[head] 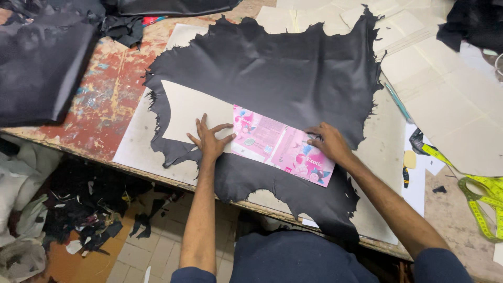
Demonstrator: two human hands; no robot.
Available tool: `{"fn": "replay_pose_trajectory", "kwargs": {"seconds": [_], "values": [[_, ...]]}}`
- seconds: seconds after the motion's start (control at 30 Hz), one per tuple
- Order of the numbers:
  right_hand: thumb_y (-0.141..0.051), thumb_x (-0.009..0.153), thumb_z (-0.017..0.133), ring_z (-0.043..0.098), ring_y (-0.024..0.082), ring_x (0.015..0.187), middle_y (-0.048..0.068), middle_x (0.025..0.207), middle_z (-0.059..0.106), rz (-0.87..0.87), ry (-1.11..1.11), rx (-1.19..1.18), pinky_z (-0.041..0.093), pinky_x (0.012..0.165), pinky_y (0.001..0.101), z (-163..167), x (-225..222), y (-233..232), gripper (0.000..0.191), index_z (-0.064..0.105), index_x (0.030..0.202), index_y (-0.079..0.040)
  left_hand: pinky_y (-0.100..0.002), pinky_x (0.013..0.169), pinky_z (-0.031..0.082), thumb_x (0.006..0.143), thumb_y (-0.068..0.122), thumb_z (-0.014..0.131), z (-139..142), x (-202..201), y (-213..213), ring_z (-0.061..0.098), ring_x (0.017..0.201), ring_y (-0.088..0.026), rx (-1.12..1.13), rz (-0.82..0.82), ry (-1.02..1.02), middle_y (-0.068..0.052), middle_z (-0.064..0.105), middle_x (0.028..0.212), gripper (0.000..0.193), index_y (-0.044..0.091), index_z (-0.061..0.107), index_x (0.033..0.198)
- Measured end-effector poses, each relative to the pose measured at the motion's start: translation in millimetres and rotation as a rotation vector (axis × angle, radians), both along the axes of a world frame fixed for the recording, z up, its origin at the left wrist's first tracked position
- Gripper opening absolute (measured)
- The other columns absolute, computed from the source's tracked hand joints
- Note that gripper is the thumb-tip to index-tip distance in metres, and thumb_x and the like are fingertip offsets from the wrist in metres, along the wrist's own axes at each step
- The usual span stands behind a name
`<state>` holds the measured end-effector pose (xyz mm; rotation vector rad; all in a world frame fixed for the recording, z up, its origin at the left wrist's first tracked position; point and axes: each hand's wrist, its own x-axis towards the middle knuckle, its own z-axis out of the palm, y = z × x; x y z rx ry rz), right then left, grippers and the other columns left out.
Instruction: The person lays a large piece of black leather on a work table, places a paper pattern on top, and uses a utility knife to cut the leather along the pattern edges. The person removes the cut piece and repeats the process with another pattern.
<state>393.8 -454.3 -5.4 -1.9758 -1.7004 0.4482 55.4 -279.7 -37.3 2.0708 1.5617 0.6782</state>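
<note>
Across a paint-stained wooden worktable [107, 99] a ragged black leather hide [272, 68] is lying; both the left hand [209, 139] and right hand [327, 141] are pressing flat, fingers spread, gripping nothing, on a long cardboard pattern with a pink printed end [251, 137] atop it.

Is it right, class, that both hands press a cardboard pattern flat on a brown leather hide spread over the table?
Not quite: the head view shows the leather hide is black, not brown. The rest holds: the left hand and right hand press the cardboard pattern flat on it, over the table.
</note>
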Motion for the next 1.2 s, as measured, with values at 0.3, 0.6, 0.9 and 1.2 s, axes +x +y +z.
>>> {"fn": "replay_pose_trajectory", "kwargs": {"seconds": [0.3,0.6,0.9,1.2], "values": [[-0.015,0.082,0.079,0.062,0.028,0.092,0.012,0.097,0.061,0.003,0.003,0.047,0.050,0.085,0.0415,-5,-4,-3,0.043,0.074,0.125,-0.016,-0.074,0.113,-0.019,0.072,0.049,0.087,3,0,-1,-0.002,0.158,-0.038,-0.011,-0.044,-0.015,-0.014,0.016,0.170,0.049,0.043,0.076,0.119],[-0.012,0.082,0.079,0.063,0.027,0.094,0.010,0.100,0.064,0.031,0.021,0.102,0.051,0.086,0.0412,-10,-1,1,0.040,0.075,0.122,-0.014,-0.073,0.113,-0.021,0.073,0.051,0.086,7,1,-2,-0.006,0.158,-0.037,-0.031,-0.063,0.017,-0.013,0.013,0.171,0.048,0.045,0.076,0.119],[-0.011,0.084,0.077,0.064,0.027,0.092,0.011,0.099,0.063,-0.017,0.027,0.039,0.051,0.085,0.0408,-7,-4,1,0.040,0.075,0.124,-0.016,-0.072,0.113,-0.021,0.072,0.051,0.086,10,1,-3,-0.006,0.158,-0.036,-0.036,-0.067,0.017,-0.013,0.014,0.171,0.047,0.045,0.076,0.118],[-0.012,0.083,0.077,0.063,0.026,0.092,0.010,0.101,0.063,-0.023,0.017,0.054,0.052,0.085,0.0401,-5,-7,0,0.040,0.075,0.123,-0.015,-0.072,0.114,-0.020,0.076,0.050,0.086,6,0,-1,-0.004,0.158,-0.036,-0.039,-0.072,-0.010,-0.012,0.014,0.171,0.044,0.043,0.076,0.118]]}}
